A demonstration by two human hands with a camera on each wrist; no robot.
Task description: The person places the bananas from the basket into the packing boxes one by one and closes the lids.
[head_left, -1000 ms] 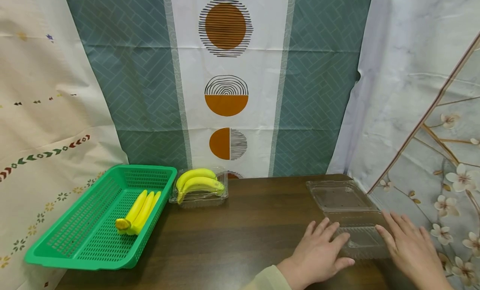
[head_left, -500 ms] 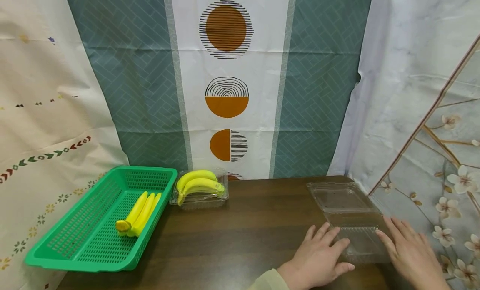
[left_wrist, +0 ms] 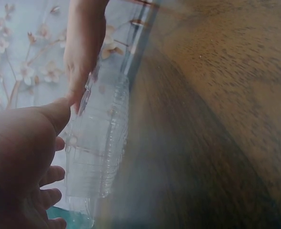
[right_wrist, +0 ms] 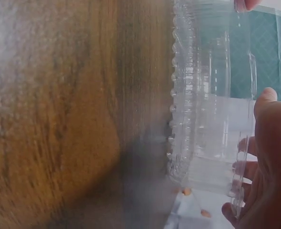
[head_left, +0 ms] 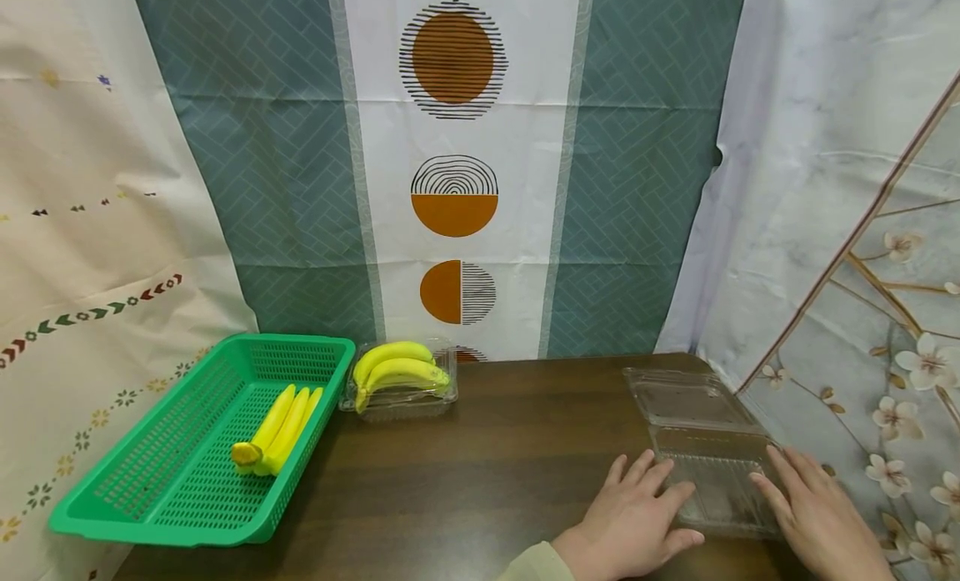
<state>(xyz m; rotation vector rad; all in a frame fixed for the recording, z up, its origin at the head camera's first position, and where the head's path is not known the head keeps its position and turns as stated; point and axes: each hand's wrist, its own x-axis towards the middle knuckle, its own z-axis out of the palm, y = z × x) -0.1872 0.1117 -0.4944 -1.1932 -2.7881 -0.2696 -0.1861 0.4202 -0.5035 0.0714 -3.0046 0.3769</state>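
A clear plastic clamshell container (head_left: 720,493) lies at the right of the table between my two hands, its flat lid (head_left: 686,398) folded back to the far side. At its left rim is my left hand (head_left: 630,518), fingers spread and fairly straight. My right hand (head_left: 821,514) is at the opposite rim with its fingers extended. The right wrist view shows those fingers (right_wrist: 247,169) along the rim and the ridged container wall (right_wrist: 183,95) close over the wood. Nothing lies inside the container.
At the left stands a green plastic basket (head_left: 75,514) with yellow bananas (head_left: 281,431) in it. Beside it, a second clear container (head_left: 405,410) holds more bananas (head_left: 397,373). Patterned cloths (head_left: 637,147) hang behind and on both sides of the brown table (head_left: 480,481).
The open container has shifted slightly to the right and towards the person, between both hands. The hands have moved only a little. Basket and bananas stay put.
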